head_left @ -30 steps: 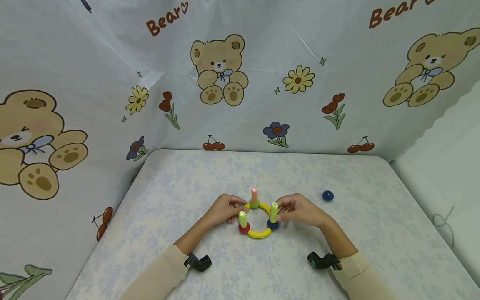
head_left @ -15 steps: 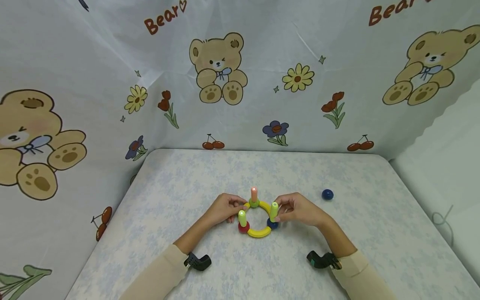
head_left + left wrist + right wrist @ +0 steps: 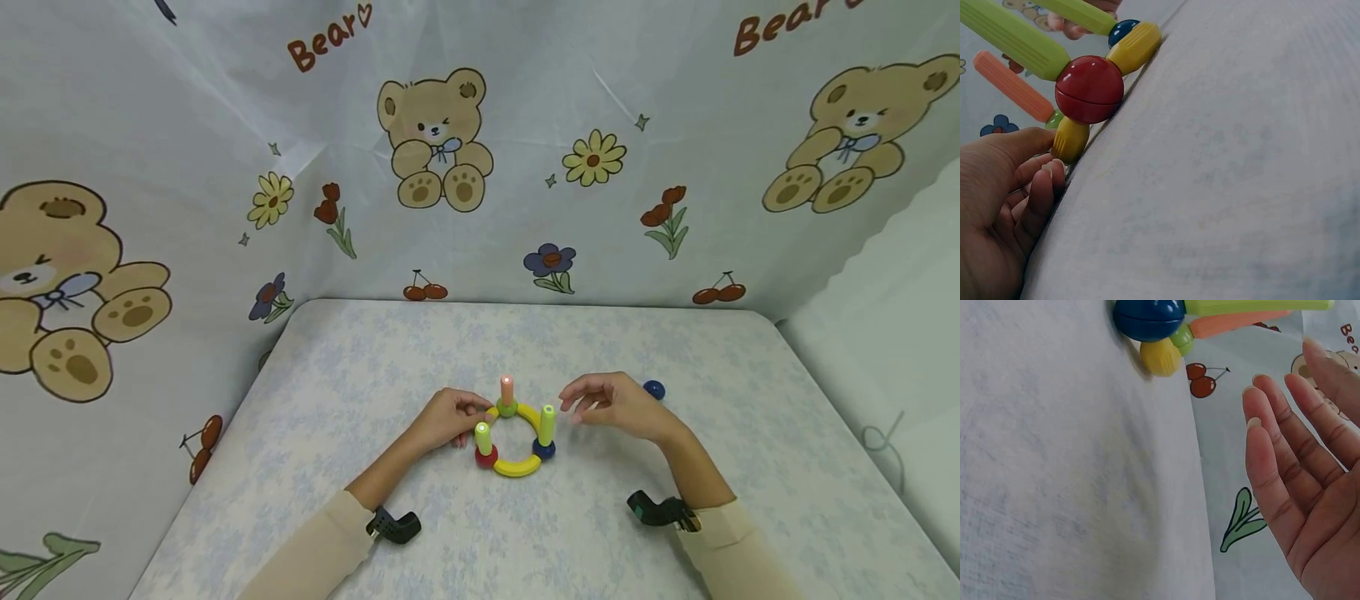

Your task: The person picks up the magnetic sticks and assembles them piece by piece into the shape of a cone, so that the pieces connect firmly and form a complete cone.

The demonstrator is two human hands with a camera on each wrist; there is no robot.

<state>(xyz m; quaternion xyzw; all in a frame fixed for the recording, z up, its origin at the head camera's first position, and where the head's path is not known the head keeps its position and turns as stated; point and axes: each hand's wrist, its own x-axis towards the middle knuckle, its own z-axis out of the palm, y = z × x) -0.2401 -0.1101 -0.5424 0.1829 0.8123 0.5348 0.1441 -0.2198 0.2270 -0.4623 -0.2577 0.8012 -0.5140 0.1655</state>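
Observation:
A toy ring of yellow curved rods (image 3: 517, 468) lies on the table, joined by a red ball (image 3: 486, 457), a dark blue ball (image 3: 543, 450) and a green ball (image 3: 507, 409). Light green sticks (image 3: 547, 425) stand up from the red and blue balls, and an orange stick (image 3: 507, 389) from the green one. At the ring's left side my left hand (image 3: 446, 419) pinches a yellow curved rod (image 3: 1071, 142) between thumb and fingers. My right hand (image 3: 618, 404) hovers right of the ring, fingers loosely extended; the right wrist view shows the hand (image 3: 1310, 475) holding nothing.
A loose dark blue ball (image 3: 655, 389) lies on the table just beyond my right hand. The pale patterned tabletop (image 3: 480, 533) meets a bear-print cloth (image 3: 480, 242) at its back and left edges. A thin cord (image 3: 888, 446) hangs at the right.
My right hand has let go of the light green stick on the dark blue ball and moved right and slightly up, away from the ring. The left hand keeps its pinch.

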